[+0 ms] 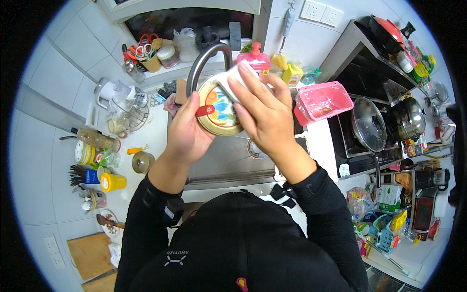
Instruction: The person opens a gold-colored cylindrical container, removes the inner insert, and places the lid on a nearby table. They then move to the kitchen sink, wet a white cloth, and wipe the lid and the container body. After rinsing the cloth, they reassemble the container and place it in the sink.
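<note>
My left hand (188, 133) grips a round, painted piece, perhaps a small plate or lid (217, 113), by its left edge, with my thumb on the front. It has a cream rim, a blue and orange flower pattern and a red tab. In my right hand (264, 113) is a folded white cloth or tissue (231, 85), pressed flat on the piece's upper right face. My fingers and the white sheet hide that part of the pattern. Both hands are above the stainless steel sink (219, 160), just in front of the curved faucet (193, 73).
Right of the sink stands a pink bin lined with plastic (324, 104), beside a stove with a lidded pan (369, 124). A pink pump bottle (255, 60) stands behind the faucet. On the left counter are a metal bowl (143, 162) and a yellow tub (113, 182).
</note>
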The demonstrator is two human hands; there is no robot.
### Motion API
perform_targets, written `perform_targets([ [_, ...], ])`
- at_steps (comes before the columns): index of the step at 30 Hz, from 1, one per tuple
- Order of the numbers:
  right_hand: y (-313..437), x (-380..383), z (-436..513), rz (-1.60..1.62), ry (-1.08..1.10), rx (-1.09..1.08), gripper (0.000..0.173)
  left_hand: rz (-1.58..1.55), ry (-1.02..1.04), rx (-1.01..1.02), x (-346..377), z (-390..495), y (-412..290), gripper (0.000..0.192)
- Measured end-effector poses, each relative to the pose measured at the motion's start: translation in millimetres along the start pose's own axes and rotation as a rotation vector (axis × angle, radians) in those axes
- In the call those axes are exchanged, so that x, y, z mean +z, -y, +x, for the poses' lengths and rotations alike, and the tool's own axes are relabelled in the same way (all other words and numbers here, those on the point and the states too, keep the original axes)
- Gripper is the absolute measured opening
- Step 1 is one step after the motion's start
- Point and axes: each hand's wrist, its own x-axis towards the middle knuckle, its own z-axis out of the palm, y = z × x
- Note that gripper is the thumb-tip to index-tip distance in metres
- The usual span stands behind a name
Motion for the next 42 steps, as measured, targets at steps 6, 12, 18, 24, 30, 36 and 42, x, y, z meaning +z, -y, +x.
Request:
perform_targets([
  [6,15.6,-2.6,1.3,0.133,0.084,-0.182,0.059,0.150,-0.076,0.151,2.2,2.9,-6.8,0.048],
  [12,13.0,3.4,0.3,-0.035,0.013,-0.077,0.053,-0.024,0.052,0.068,-3.1,1.4,-4.0,0.052],
  [18,9.2,-0.5,-2.4,0.075,-0.091,-0.161,0.061,0.119,-0.084,0.140,-7.0,-1.9,-7.9,0.054],
  [24,19.7,14.9,1.6,0.059,0.054,-0.095,0.046,-0.034,0.049,0.046,-7.0,0.2,-5.0,0.053],
  [30,23.7,8.7,-7.0,0.085,0.146,-0.209,0.048,0.068,-0.013,0.017,-6.6,-2.7,-4.6,0.056],
  [36,19.4,26.2,17.4,-0.023,0.076,-0.043,0.046,0.019,-0.011,0.124,-1.8,-7.4,9.0,0.049],
  [42,19.4,24.1,11.0,0.134,0.001,0.229,0.055,0.131,-0.094,0.214,4.6,-6.1,8.1,0.048],
])
